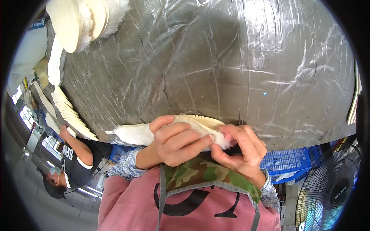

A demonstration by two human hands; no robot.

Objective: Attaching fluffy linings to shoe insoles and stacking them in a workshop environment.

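Observation:
A fluffy white fleece insole (135, 134) with a cream backing lies along the table's near edge, folded or curled so that its fur and backing both show. My left hand (171, 140) is closed over its middle, fingers bent and thumb side toward the right. At the insole's right end, my right hand (243, 152) pinches the furry tip between thumb and fingers. Whether anything small is between those fingertips is hidden. Behind my left fingers, the backing's ridged cream edge (204, 120) stands up.
Plastic film covers the grey table (192, 77). Stacked cream insoles with fur (69, 27) and an overlapping row of cream pieces (71, 111) lie at the left. Blue crates (285, 161) and a black fan (335, 192) stand right. Another person (79, 158) works at left.

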